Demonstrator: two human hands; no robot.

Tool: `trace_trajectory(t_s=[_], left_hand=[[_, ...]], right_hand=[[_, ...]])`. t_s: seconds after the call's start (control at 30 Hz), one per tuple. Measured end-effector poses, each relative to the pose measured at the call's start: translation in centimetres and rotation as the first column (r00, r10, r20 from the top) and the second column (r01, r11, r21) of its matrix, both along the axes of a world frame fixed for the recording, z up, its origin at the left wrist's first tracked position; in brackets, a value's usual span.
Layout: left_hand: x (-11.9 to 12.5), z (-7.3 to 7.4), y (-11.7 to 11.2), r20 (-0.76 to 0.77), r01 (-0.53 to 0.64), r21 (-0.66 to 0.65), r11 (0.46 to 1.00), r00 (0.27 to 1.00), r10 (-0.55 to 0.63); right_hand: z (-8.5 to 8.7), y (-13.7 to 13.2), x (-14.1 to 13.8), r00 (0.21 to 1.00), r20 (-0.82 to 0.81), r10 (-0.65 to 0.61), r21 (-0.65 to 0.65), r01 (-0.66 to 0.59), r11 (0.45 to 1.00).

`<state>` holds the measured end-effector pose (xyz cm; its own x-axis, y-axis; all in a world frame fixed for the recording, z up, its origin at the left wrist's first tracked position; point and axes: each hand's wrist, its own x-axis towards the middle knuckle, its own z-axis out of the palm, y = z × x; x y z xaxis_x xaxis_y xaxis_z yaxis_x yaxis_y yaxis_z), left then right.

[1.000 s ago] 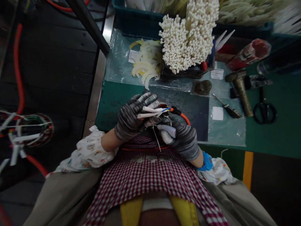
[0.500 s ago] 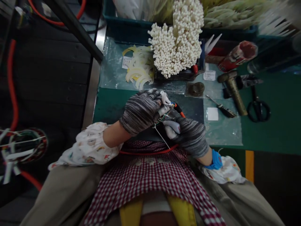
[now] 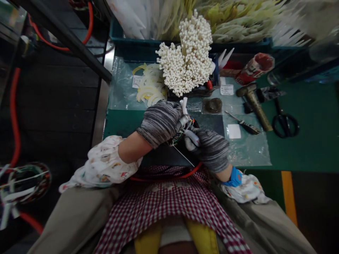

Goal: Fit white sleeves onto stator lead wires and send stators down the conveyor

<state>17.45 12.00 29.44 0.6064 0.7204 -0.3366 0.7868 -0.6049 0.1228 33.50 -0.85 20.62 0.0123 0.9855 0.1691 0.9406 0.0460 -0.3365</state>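
Note:
My left hand [image 3: 162, 121], in a grey striped knit glove, is closed near the middle of the bench. Its fingertips pinch a short white tube [image 3: 183, 105] that points up. A bundle of coloured wires [image 3: 190, 124] runs between my two hands, partly hidden by the fingers. My right hand [image 3: 213, 148], gloved alike, is closed on the bundle's right side. Smooth white pieces [image 3: 192, 138] show at its fingertips; I cannot tell whether they are finger covers or parts. A thin white cord [image 3: 184, 157] hangs down toward the apron. A red cable [image 3: 189, 173] crosses my lap.
Behind my hands stand white-tipped sticks [image 3: 185, 60] and yellowish curved strips [image 3: 152, 84]. To the right lie a screwdriver [image 3: 243, 123], a hammer [image 3: 258, 107], scissors [image 3: 285, 125] and a red can [image 3: 255, 68]. A wire coil [image 3: 26, 181] is at far left.
The white tube at my left fingertips now stands more upright. My right hand has come slightly closer to the left, and the orange-black cable end between them is less visible. The view has shifted slightly.

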Motion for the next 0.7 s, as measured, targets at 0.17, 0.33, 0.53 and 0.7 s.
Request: trace_trajectory(t_s=[0.17,0.33,0.53,0.7], left_hand=[[0.2,-0.2,0.2,0.061,-0.021,0.008,1.000,0.998,0.020],[-0.4,-2.1,0.2,0.173,-0.109,0.047,0.993,0.980,0.100],[-2.7,-3.0,-1.2,0.321,-0.122,0.137,0.983,0.944,0.073],[-3.4,-1.2,-3.8,0.053,-0.081,0.251,0.965,0.996,0.070]], right_hand=[[-0.2,-0.3,-0.1,0.997,-0.058,-0.054,0.112,0.060,0.992],[-0.6,-1.4,1.6,0.872,-0.460,-0.166,0.019,0.196,0.980],[-1.5,0.5,5.9,0.623,-0.733,-0.274,-0.037,0.366,0.930],[-4.6,7.4,8.7,0.663,-0.720,-0.206,0.128,0.417,0.900]])
